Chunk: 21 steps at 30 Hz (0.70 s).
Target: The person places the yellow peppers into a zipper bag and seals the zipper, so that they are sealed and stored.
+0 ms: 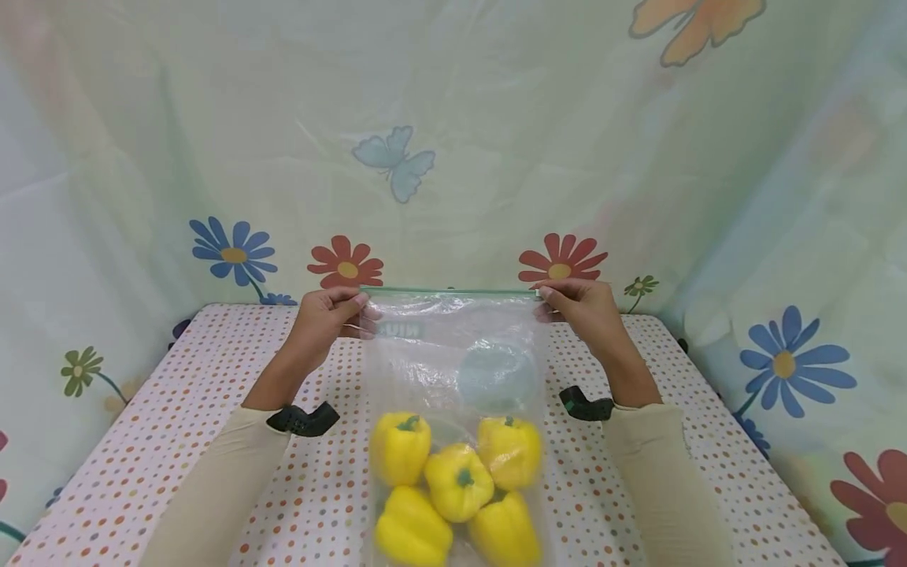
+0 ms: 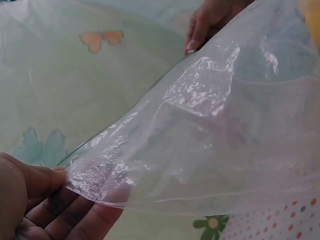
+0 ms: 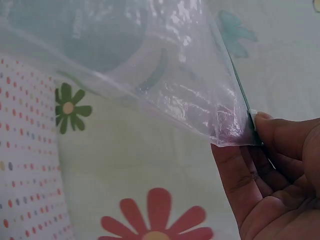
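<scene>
Between my two hands a clear plastic zip bag point(image 1: 432, 370) is held up by its top corners, its green zip edge point(image 1: 453, 291) stretched straight across. Several yellow bell peppers point(image 1: 459, 482) sit in the lower part of the bag. My left hand point(image 1: 327, 319) pinches the top left corner between thumb and fingers, with other fingers behind the film. At the opposite corner my right hand point(image 1: 583, 311) pinches the zip's end, where a small white slider point(image 3: 253, 113) shows by the thumb in the right wrist view. The bag's bottom runs out of the head view.
A table with a dotted cover point(image 1: 305, 488) lies under the bag and forearms. Behind and beside it hangs a curtain point(image 1: 496, 213) printed with flowers and butterflies. Each wrist carries a black camera mount point(image 1: 305, 420).
</scene>
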Each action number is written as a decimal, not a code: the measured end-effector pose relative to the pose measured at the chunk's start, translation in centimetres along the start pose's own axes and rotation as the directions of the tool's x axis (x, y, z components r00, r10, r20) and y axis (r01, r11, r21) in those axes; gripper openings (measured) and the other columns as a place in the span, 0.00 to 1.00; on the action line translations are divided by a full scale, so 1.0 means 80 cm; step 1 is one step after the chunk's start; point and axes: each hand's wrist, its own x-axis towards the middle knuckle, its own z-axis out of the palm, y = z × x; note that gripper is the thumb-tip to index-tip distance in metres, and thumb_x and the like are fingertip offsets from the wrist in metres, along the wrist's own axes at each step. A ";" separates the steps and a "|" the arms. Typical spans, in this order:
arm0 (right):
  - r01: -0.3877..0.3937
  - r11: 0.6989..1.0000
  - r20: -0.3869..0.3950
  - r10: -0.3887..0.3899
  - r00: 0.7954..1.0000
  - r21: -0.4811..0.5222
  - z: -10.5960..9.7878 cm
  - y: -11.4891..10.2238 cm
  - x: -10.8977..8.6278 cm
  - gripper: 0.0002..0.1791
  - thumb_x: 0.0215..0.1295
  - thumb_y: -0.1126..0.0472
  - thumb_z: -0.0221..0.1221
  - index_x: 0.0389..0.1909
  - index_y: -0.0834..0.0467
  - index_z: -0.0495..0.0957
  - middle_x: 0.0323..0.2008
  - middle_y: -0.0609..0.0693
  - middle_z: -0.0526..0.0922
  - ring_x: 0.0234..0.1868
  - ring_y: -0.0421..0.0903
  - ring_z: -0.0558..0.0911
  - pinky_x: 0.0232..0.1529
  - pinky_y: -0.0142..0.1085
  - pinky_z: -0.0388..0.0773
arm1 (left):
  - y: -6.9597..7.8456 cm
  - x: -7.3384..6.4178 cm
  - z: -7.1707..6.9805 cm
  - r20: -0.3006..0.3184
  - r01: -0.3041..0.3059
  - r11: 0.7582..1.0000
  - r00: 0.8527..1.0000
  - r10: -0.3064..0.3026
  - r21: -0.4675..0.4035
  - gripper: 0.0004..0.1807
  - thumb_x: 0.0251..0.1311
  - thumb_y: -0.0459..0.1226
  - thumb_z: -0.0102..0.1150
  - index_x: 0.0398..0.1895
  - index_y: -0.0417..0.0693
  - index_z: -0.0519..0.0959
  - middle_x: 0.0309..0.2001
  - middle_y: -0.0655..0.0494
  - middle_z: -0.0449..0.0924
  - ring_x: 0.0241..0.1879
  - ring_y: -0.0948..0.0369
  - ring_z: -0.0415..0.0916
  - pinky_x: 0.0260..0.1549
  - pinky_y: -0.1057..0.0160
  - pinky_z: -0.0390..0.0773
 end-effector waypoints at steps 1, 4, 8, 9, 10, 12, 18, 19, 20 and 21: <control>-0.021 1.000 0.005 0.021 1.000 0.008 0.004 0.009 0.009 0.20 0.68 0.58 0.59 0.52 0.70 0.79 0.37 0.56 0.83 0.32 0.43 0.86 0.39 0.35 0.81 | -0.009 0.007 -0.001 -0.001 0.036 0.999 0.999 -0.036 -0.010 0.18 0.67 0.37 0.57 0.50 0.28 0.77 0.31 0.50 0.85 0.29 0.56 0.85 0.34 0.56 0.82; -0.078 0.996 0.026 0.077 0.997 0.032 0.016 0.034 0.031 0.18 0.69 0.61 0.57 0.52 0.70 0.78 0.39 0.59 0.82 0.32 0.43 0.86 0.39 0.36 0.81 | -0.034 0.024 -0.005 -0.024 0.152 0.988 0.988 -0.152 -0.022 0.18 0.67 0.37 0.56 0.52 0.29 0.75 0.31 0.50 0.85 0.29 0.56 0.85 0.34 0.58 0.82; -0.165 0.986 0.026 0.165 0.986 0.021 0.034 0.061 0.048 0.17 0.70 0.62 0.56 0.53 0.70 0.78 0.41 0.60 0.81 0.32 0.43 0.85 0.39 0.35 0.81 | -0.063 0.037 -0.006 -0.065 0.272 0.962 0.960 -0.272 -0.007 0.18 0.68 0.36 0.54 0.54 0.30 0.75 0.33 0.48 0.84 0.29 0.57 0.85 0.34 0.60 0.82; -0.183 0.983 0.021 0.183 0.983 0.010 0.038 0.068 0.050 0.17 0.70 0.62 0.55 0.53 0.69 0.78 0.42 0.60 0.81 0.32 0.43 0.84 0.39 0.35 0.81 | -0.070 0.038 -0.006 -0.077 0.293 0.956 0.953 -0.292 -0.004 0.17 0.69 0.36 0.53 0.54 0.31 0.75 0.33 0.48 0.84 0.29 0.57 0.85 0.34 0.60 0.82; -0.204 0.979 0.016 0.204 0.979 0.010 0.042 0.074 0.051 0.18 0.70 0.61 0.55 0.53 0.69 0.78 0.42 0.61 0.81 0.33 0.44 0.84 0.39 0.34 0.81 | -0.076 0.039 -0.006 -0.085 0.311 0.950 0.947 -0.310 0.003 0.18 0.69 0.36 0.53 0.55 0.31 0.75 0.35 0.47 0.84 0.29 0.57 0.85 0.34 0.60 0.82; -0.235 0.972 0.012 0.235 0.972 0.012 0.048 0.085 0.053 0.18 0.71 0.60 0.54 0.55 0.67 0.78 0.46 0.61 0.80 0.36 0.46 0.84 0.40 0.34 0.81 | -0.086 0.041 -0.005 -0.106 0.343 0.939 0.935 -0.338 0.031 0.18 0.70 0.36 0.52 0.56 0.33 0.75 0.37 0.45 0.84 0.30 0.58 0.84 0.35 0.60 0.82; -0.208 0.976 0.065 0.212 0.975 -0.063 0.043 0.101 0.048 0.25 0.75 0.57 0.49 0.68 0.64 0.66 0.60 0.64 0.73 0.54 0.57 0.79 0.52 0.42 0.77 | -0.106 0.039 -0.011 -0.159 0.414 0.894 0.907 -0.389 0.173 0.22 0.71 0.40 0.50 0.62 0.36 0.71 0.42 0.42 0.81 0.34 0.56 0.83 0.38 0.57 0.82; -0.191 0.978 0.081 0.198 0.977 -0.087 0.039 0.100 0.047 0.26 0.75 0.57 0.48 0.69 0.65 0.64 0.61 0.65 0.72 0.56 0.59 0.78 0.53 0.44 0.75 | -0.107 0.037 -0.015 -0.151 0.411 0.889 0.910 -0.386 0.200 0.23 0.71 0.40 0.49 0.64 0.35 0.70 0.43 0.40 0.80 0.35 0.54 0.83 0.39 0.56 0.82; -0.172 0.978 0.100 0.184 0.978 -0.117 0.035 0.099 0.046 0.26 0.75 0.57 0.46 0.69 0.65 0.63 0.62 0.65 0.71 0.57 0.59 0.77 0.55 0.46 0.74 | -0.108 0.034 -0.019 -0.152 0.410 0.883 0.911 -0.383 0.227 0.23 0.72 0.40 0.48 0.64 0.35 0.69 0.44 0.39 0.80 0.37 0.52 0.84 0.40 0.55 0.81; -0.153 0.976 0.117 0.172 0.978 -0.152 0.030 0.098 0.045 0.26 0.76 0.57 0.45 0.70 0.65 0.63 0.62 0.65 0.71 0.58 0.60 0.76 0.56 0.48 0.73 | -0.107 0.032 -0.025 -0.138 0.397 0.880 0.917 -0.373 0.260 0.24 0.72 0.40 0.48 0.65 0.35 0.68 0.45 0.38 0.81 0.38 0.50 0.84 0.40 0.54 0.81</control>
